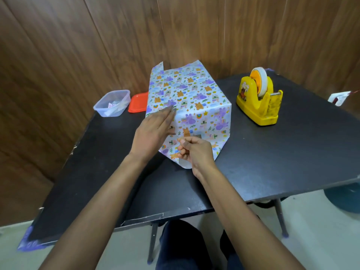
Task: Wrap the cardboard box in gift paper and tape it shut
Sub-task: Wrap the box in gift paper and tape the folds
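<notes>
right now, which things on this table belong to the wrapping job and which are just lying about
Job in hand: wrapped box; yellow tape dispenser; left hand, flat on the box; right hand, fingers curled at its near end.
Lying about: clear plastic tub; red lid beside it.

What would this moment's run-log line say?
stage: wrapped box, ends open | left hand: flat on gift paper | right hand: curled at near end, contents unclear | tape dispenser: untouched, to the right
</notes>
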Action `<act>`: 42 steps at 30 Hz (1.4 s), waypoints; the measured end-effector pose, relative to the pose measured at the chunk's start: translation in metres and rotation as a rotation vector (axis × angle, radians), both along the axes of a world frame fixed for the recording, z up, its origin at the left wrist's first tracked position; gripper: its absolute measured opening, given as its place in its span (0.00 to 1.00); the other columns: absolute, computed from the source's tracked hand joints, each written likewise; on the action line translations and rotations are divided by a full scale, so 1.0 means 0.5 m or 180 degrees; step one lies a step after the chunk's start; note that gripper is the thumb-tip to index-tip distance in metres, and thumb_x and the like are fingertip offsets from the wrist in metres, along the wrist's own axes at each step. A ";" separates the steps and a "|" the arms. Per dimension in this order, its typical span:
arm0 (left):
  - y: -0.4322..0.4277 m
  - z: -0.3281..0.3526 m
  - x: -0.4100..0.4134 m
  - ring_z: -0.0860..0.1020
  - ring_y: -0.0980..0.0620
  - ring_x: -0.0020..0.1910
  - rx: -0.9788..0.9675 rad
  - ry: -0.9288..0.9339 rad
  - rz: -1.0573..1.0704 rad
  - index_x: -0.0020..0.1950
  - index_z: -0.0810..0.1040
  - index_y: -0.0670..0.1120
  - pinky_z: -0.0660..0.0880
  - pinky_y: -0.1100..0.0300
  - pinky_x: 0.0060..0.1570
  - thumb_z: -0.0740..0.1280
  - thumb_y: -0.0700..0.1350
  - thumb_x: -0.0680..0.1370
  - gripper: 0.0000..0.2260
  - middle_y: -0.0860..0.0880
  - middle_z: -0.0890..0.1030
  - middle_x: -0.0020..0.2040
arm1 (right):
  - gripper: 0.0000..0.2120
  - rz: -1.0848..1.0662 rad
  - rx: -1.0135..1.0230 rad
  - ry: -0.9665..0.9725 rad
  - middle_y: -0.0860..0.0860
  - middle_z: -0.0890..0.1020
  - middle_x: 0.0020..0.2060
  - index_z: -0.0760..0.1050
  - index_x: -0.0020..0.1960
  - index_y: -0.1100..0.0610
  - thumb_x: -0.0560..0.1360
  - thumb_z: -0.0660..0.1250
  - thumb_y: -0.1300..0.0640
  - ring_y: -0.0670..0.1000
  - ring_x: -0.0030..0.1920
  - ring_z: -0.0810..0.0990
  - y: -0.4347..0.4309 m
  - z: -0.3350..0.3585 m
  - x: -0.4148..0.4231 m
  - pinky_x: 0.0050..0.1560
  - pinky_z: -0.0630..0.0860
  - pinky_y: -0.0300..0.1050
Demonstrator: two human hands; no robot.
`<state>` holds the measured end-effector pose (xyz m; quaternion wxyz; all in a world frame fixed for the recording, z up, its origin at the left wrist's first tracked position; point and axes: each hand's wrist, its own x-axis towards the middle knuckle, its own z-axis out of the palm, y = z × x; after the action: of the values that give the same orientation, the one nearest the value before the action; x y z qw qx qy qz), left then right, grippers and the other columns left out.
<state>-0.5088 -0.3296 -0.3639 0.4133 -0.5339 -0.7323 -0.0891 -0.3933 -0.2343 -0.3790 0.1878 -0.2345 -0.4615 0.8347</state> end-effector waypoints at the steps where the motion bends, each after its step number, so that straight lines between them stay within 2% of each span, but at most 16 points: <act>1: -0.005 -0.001 -0.004 0.73 0.46 0.64 -0.0114 0.0038 0.0022 0.68 0.69 0.40 0.65 0.54 0.63 0.65 0.46 0.76 0.22 0.43 0.75 0.65 | 0.11 -0.0011 -0.0019 0.0005 0.55 0.73 0.27 0.75 0.36 0.62 0.77 0.63 0.69 0.44 0.19 0.69 -0.003 -0.001 -0.001 0.25 0.74 0.37; 4: -0.022 -0.002 -0.018 0.64 0.47 0.72 -0.0385 -0.0068 0.0082 0.72 0.65 0.43 0.57 0.44 0.71 0.66 0.39 0.77 0.23 0.46 0.70 0.70 | 0.10 -0.0040 -0.0111 0.0037 0.55 0.73 0.26 0.76 0.38 0.62 0.76 0.64 0.68 0.44 0.20 0.69 -0.006 0.001 0.000 0.25 0.73 0.37; 6: -0.029 0.009 -0.021 0.62 0.48 0.72 -0.0518 -0.0264 -0.0034 0.73 0.63 0.44 0.58 0.47 0.70 0.68 0.33 0.73 0.30 0.47 0.69 0.71 | 0.08 -0.0014 -0.0171 0.0055 0.54 0.73 0.26 0.76 0.39 0.63 0.76 0.64 0.68 0.44 0.20 0.69 -0.008 0.005 0.000 0.25 0.73 0.37; 9: -0.032 0.024 -0.022 0.65 0.47 0.70 -0.0647 -0.0316 -0.0141 0.72 0.65 0.42 0.60 0.54 0.67 0.68 0.29 0.69 0.32 0.45 0.70 0.70 | 0.09 0.0072 -0.0129 -0.0035 0.53 0.74 0.25 0.75 0.39 0.63 0.77 0.63 0.68 0.44 0.20 0.70 -0.016 0.014 -0.007 0.26 0.74 0.37; 16: -0.024 0.006 -0.016 0.70 0.45 0.68 -0.0474 -0.0236 0.0001 0.71 0.68 0.43 0.69 0.48 0.64 0.68 0.29 0.70 0.30 0.46 0.72 0.69 | 0.09 -0.0028 0.0460 -0.0378 0.55 0.77 0.28 0.75 0.38 0.61 0.77 0.64 0.66 0.44 0.20 0.70 -0.027 0.035 -0.023 0.24 0.71 0.36; 19: -0.022 0.008 -0.013 0.72 0.45 0.67 -0.0366 -0.0219 -0.0040 0.70 0.69 0.43 0.69 0.50 0.63 0.65 0.29 0.72 0.27 0.46 0.73 0.68 | 0.10 -0.0075 0.0836 -0.0500 0.55 0.77 0.28 0.75 0.37 0.59 0.77 0.64 0.66 0.47 0.23 0.71 -0.024 0.043 -0.025 0.23 0.70 0.38; 22: -0.021 0.006 -0.011 0.72 0.45 0.66 -0.0338 -0.0253 -0.0031 0.70 0.70 0.43 0.66 0.52 0.63 0.64 0.32 0.74 0.24 0.47 0.73 0.68 | 0.08 -0.0102 0.0920 -0.0529 0.54 0.77 0.29 0.76 0.40 0.60 0.77 0.63 0.66 0.47 0.25 0.71 -0.032 0.045 -0.030 0.23 0.70 0.37; 25: -0.021 0.007 -0.013 0.73 0.45 0.65 -0.0311 -0.0222 -0.0009 0.69 0.71 0.44 0.67 0.52 0.62 0.64 0.35 0.75 0.22 0.47 0.74 0.67 | 0.12 -0.0269 0.0636 -0.0425 0.54 0.75 0.28 0.74 0.36 0.58 0.77 0.63 0.66 0.48 0.25 0.70 -0.049 0.040 -0.043 0.24 0.69 0.37; 29: -0.020 0.007 -0.016 0.73 0.46 0.65 -0.0297 -0.0138 0.0018 0.68 0.72 0.44 0.66 0.50 0.63 0.67 0.38 0.75 0.22 0.47 0.75 0.66 | 0.12 -0.0542 -0.0223 -0.0167 0.54 0.72 0.27 0.72 0.37 0.60 0.78 0.60 0.68 0.44 0.21 0.68 -0.075 0.041 -0.056 0.21 0.69 0.33; 32: -0.020 0.008 -0.013 0.72 0.47 0.67 -0.0313 -0.0050 0.0054 0.69 0.71 0.45 0.67 0.47 0.63 0.65 0.41 0.75 0.21 0.48 0.75 0.66 | 0.12 -0.0637 -0.0687 -0.0082 0.54 0.72 0.27 0.72 0.37 0.60 0.78 0.59 0.69 0.42 0.18 0.68 -0.097 0.029 -0.064 0.22 0.69 0.33; 35: -0.021 0.012 -0.015 0.73 0.47 0.66 -0.0299 -0.0029 -0.0001 0.68 0.72 0.45 0.67 0.46 0.63 0.61 0.43 0.76 0.20 0.48 0.76 0.66 | 0.08 -0.0860 -0.0913 0.0001 0.53 0.73 0.28 0.72 0.42 0.59 0.78 0.61 0.68 0.43 0.20 0.69 -0.107 0.019 -0.074 0.23 0.70 0.34; 38: -0.019 0.009 -0.023 0.74 0.48 0.65 -0.0246 -0.0008 -0.0067 0.68 0.72 0.45 0.67 0.47 0.63 0.67 0.41 0.75 0.21 0.48 0.76 0.65 | 0.04 -0.1105 -0.1085 0.0184 0.54 0.73 0.28 0.71 0.46 0.62 0.77 0.62 0.68 0.43 0.19 0.68 -0.103 0.017 -0.082 0.22 0.70 0.34; 42: -0.018 0.005 -0.026 0.75 0.49 0.63 -0.0185 0.0055 -0.0106 0.68 0.72 0.45 0.68 0.48 0.62 0.67 0.39 0.74 0.22 0.48 0.76 0.65 | 0.08 -0.1173 -0.1063 0.0338 0.54 0.73 0.27 0.70 0.41 0.60 0.78 0.62 0.68 0.44 0.19 0.69 -0.105 0.014 -0.090 0.22 0.70 0.34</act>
<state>-0.5216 -0.3388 -0.3614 0.4024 -0.5586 -0.7220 -0.0700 -0.4382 -0.2869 -0.3719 0.3194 -0.2983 -0.2562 0.8622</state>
